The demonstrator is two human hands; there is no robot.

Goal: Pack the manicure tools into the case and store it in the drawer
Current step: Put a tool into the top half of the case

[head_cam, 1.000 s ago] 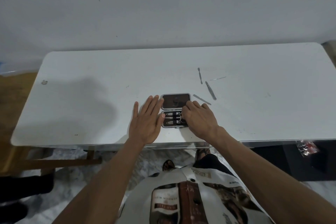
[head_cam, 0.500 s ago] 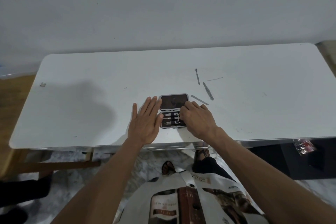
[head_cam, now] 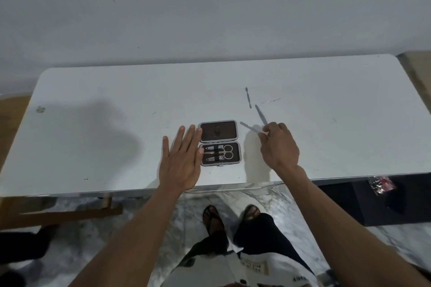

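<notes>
A small grey manicure case [head_cam: 218, 131] lies open near the front edge of the white table [head_cam: 105, 128]. Its near half holds scissors [head_cam: 225, 152] and two nail clippers under elastic bands. My left hand [head_cam: 180, 165] rests flat on the table, with its fingertips touching the case's left edge. To the right of the case, my right hand [head_cam: 279, 147] has its thumb and fingers pinched on the near end of a thin metal tool [head_cam: 248, 127] that lies on the table. A longer file [head_cam: 260, 114], a double-ended pusher [head_cam: 247, 98] and a fine needle-like tool [head_cam: 270, 100] lie loose behind it.
A plain wall stands right behind the table. Under the table's right end is a dark cabinet [head_cam: 373, 200] with a red-and-black packet [head_cam: 381, 184] on it. A wooden frame [head_cam: 58, 213] sits low on the left. My legs and sandalled feet show below on the marble floor.
My right hand has left the case's near half and moved right and back to the loose tools, uncovering the packed scissors and clippers. My left hand has stayed in place.
</notes>
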